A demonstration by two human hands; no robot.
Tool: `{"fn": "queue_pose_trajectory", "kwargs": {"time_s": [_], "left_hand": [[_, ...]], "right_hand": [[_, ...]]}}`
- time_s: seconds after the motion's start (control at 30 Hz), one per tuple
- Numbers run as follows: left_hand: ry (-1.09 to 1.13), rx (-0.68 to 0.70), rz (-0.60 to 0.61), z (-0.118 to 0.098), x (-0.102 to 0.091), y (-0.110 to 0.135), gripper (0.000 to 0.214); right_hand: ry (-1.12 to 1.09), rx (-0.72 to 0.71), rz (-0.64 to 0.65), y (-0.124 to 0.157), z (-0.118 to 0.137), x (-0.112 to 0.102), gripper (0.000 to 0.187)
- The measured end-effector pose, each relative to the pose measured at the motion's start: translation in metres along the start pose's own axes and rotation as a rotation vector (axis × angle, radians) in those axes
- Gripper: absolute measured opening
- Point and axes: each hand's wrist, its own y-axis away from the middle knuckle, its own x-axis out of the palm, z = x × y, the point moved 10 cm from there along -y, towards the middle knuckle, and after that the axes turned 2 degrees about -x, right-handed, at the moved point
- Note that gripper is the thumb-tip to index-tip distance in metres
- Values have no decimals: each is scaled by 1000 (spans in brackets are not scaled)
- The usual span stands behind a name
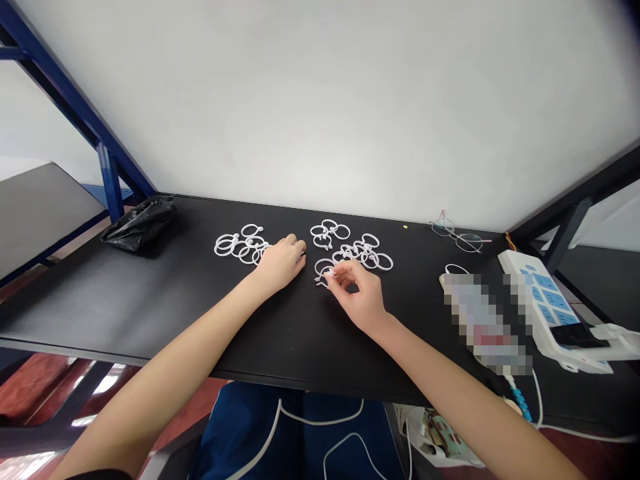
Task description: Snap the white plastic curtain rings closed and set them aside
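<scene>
Several white plastic rings lie in two groups on a black table [150, 300]: a left pile [240, 245] and a right pile [363, 252]. My left hand [281, 262] rests knuckles-up beside the left pile, fingers curled over its right edge; what it holds is hidden. My right hand [356, 292] pinches a white ring [325, 271] between thumb and fingertips, just below the right pile.
A crumpled black plastic bag [140, 221] sits at the table's far left. Wire-rimmed glasses [457, 235] lie at the back right near the white wall. A white power strip [547, 305] with cables and a blurred object [483, 320] occupy the right side. Blue shelving posts [107, 180] stand at left.
</scene>
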Motion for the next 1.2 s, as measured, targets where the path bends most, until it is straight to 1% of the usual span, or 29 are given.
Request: {"fn": "queue_pose_trajectory", "kwargs": {"time_s": [0.2,0.5,1.0,1.2], "left_hand": [[-21,-11,3,2,1,0,21],[-56,6,-44,0,-3,-1,20],[-64,0,-49,1,-5,0,20],[-95,30,-67,0,-4,-1,21]], "right_hand": [[21,-39,-30,0,3,-3,6],[6,-64,-54,0,5,-7,6],[16,-67,-57,-1,9,-8,6],[14,-65,-60,-1,10,-8,7]]}}
